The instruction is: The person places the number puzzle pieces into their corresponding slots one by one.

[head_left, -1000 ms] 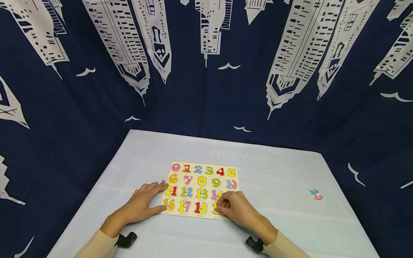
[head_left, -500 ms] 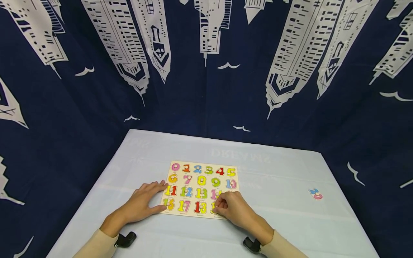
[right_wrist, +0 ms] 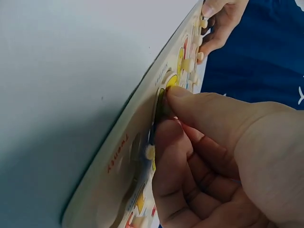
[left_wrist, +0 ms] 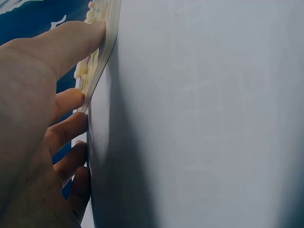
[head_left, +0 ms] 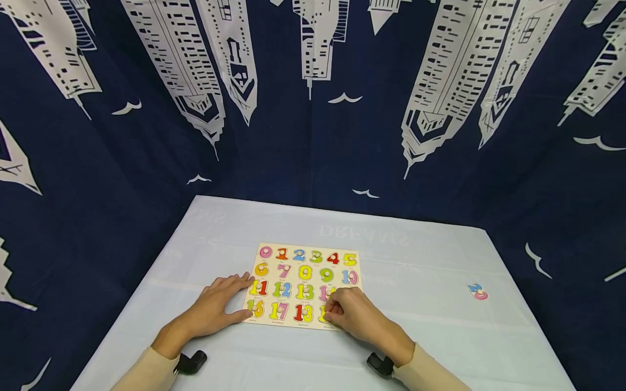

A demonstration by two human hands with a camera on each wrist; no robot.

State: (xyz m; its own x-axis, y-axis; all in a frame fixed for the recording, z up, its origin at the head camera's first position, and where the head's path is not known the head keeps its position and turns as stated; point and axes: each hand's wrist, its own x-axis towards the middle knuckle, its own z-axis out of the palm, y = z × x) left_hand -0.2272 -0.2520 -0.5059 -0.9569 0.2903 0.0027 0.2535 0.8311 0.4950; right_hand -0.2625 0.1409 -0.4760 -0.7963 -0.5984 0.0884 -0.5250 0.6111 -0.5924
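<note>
A wooden number puzzle board [head_left: 293,279] lies on the white table, its shapes bearing small knobs. My left hand [head_left: 215,305] rests at the board's left side, thumb over the near left corner and fingertips at the edge. At the near right part, my right hand [head_left: 359,314] pinches a yellow and green number puzzle piece [right_wrist: 160,105] between thumb and index finger. The piece is at the spot labelled nineteen; whether it sits fully flat is hidden. Beside it, the recess [right_wrist: 135,147] labelled Twenty shows bare wood in the right wrist view.
A blue and pink 20 piece [head_left: 479,292] lies alone on the white table [head_left: 420,255], to the right of the board. A dark blue cloth [head_left: 313,152] printed with white buildings and birds hangs behind and at the sides. Each wrist wears a black camera [head_left: 192,363].
My right hand has shifted slightly left over the lower right part of the board, still pinching the piece. My left hand stays in place.
</note>
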